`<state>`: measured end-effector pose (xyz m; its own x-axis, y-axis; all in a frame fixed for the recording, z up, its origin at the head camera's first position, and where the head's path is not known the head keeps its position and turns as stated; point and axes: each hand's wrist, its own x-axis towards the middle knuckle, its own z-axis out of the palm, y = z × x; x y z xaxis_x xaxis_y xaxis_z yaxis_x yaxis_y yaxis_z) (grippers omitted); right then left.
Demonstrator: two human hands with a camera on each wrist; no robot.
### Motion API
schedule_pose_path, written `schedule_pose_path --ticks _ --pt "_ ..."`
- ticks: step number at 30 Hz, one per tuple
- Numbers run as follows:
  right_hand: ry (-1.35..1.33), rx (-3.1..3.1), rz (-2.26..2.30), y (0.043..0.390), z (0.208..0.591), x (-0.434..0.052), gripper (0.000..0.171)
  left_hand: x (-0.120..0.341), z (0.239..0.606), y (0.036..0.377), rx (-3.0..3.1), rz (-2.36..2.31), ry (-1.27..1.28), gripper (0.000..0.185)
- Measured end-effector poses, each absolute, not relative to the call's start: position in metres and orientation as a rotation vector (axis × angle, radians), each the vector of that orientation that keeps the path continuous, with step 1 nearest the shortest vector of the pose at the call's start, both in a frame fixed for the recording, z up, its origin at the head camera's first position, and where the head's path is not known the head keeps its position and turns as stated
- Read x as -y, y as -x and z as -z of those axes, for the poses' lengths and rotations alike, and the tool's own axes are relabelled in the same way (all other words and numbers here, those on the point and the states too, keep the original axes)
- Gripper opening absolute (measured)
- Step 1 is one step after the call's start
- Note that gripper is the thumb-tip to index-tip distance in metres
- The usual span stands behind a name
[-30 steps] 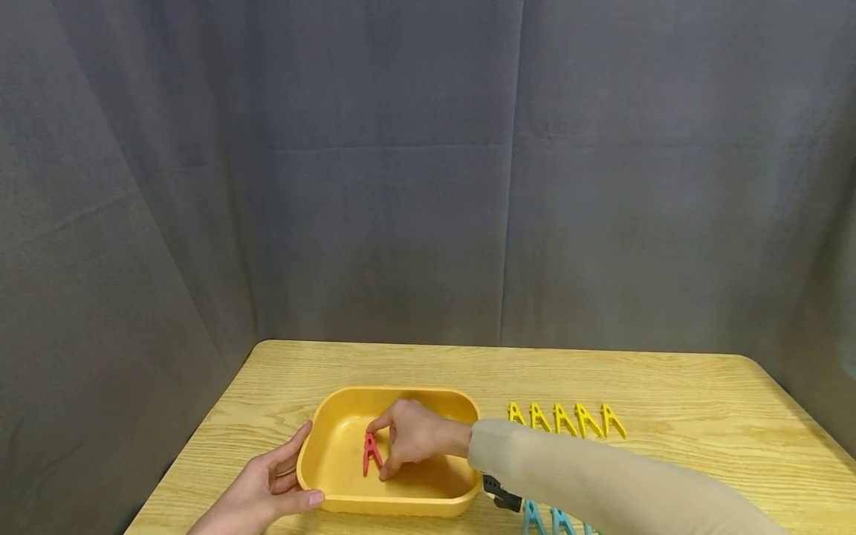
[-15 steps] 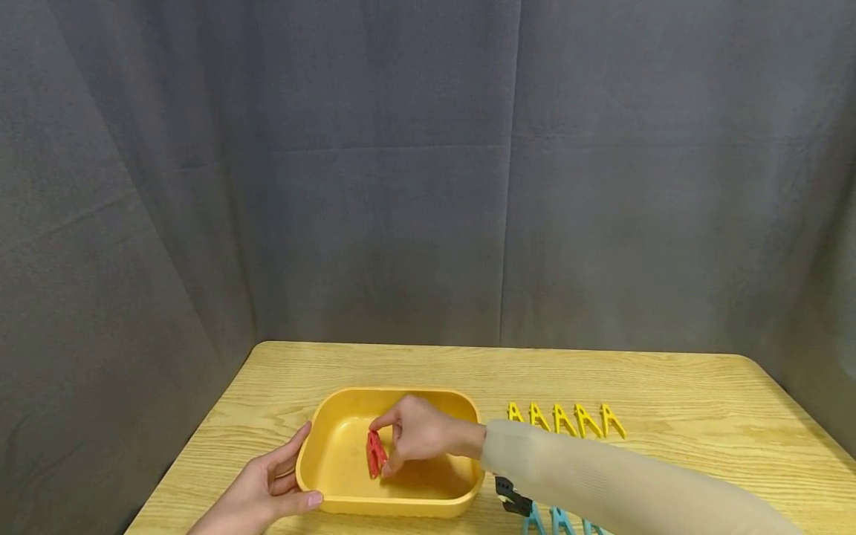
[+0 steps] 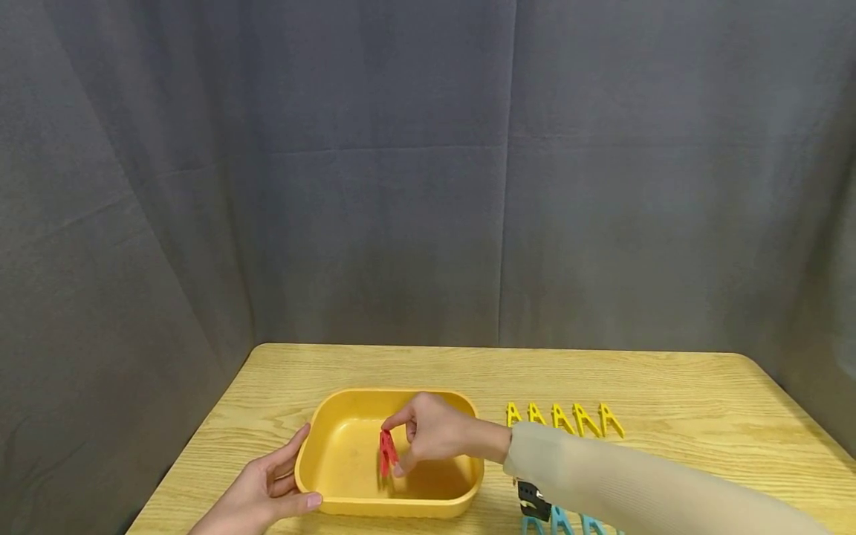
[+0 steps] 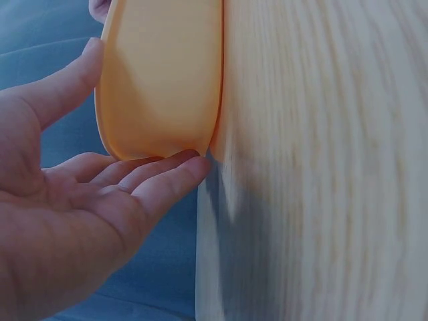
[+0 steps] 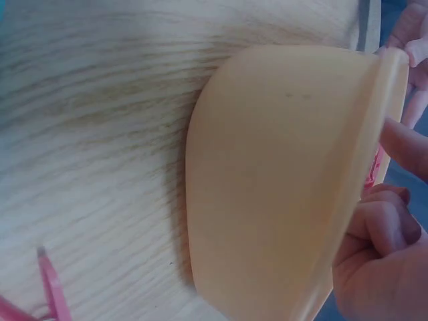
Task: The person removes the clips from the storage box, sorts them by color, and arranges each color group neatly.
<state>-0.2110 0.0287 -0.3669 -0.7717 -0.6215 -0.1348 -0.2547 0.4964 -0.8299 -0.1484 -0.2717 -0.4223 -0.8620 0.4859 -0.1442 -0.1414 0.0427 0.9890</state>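
A yellow plastic tub (image 3: 348, 505) sits on the wooden table (image 3: 669, 386) at the near left. My right hand (image 3: 396, 449) reaches into it and pinches a red clothespin (image 3: 385, 455) between thumb and forefinger, held just above the tub's floor. My left hand (image 3: 294, 475) rests against the tub's near left corner, thumb along the front rim and straight fingers on the outer wall. In the left wrist view those fingers (image 4: 154, 180) touch the tub (image 4: 160, 73). The right wrist view looks at the tub's outer wall (image 5: 267, 187) with my curled fingers (image 5: 374, 261) past its rim.
Several yellow clothespins (image 3: 565, 418) stand in a row right of the tub. Several blue clothespins (image 3: 562, 521) lie at the near edge under my right sleeve. A pink clothespin (image 5: 50, 294) lies on the table in the right wrist view. Grey curtains close off the back and sides.
My right hand has lifted the red clothespin and carried it a little to the right inside the tub, turning it edge-on. The left hand has stayed on the tub.
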Motion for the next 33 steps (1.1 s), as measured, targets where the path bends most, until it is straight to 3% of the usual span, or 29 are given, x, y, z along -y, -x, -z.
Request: schedule_pose_path --ticks 33 --pt "0.666 -2.257 1.319 0.187 0.343 -0.078 0.060 0.274 0.422 0.149 -1.870 -1.883 -0.382 0.099"
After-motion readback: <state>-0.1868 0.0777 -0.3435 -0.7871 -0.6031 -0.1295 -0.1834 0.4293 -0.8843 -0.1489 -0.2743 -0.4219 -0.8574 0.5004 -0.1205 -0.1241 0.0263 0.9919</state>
